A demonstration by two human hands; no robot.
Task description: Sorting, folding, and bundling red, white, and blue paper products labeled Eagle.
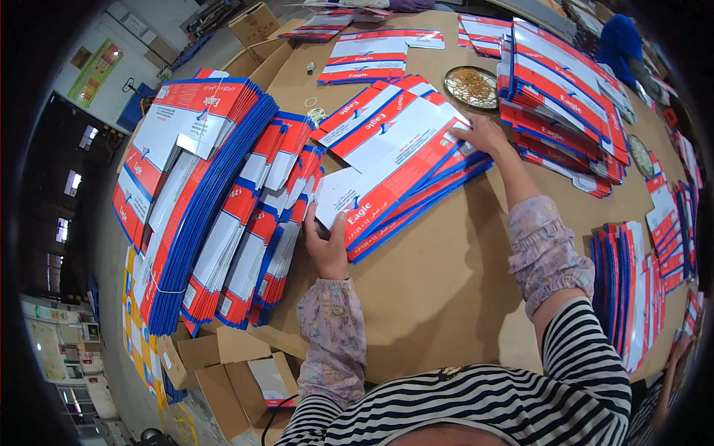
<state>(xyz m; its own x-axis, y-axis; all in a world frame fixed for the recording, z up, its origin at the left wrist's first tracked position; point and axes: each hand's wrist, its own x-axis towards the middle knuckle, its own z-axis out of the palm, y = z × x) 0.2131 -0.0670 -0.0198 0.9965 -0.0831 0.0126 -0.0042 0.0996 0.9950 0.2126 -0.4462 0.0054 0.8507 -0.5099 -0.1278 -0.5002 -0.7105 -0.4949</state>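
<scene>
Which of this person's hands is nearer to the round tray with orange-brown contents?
Right. The right hand is just below the tray in the picture; the left hand is farther off, lower left.

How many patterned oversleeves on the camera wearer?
2: left oversleeve, just behind the left hand at the left end of the flattened cartons; right oversleeve, just behind the right hand at their right end. None seems hidden.

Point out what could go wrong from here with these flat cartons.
The flat red, white and blue cartons between the left hand and right hand lie fanned unevenly, so they might slide apart.
The tall stack of matching cartons at left might slump if bumped.
The round dish of amber bands just beyond the right hand might get knocked.
</scene>
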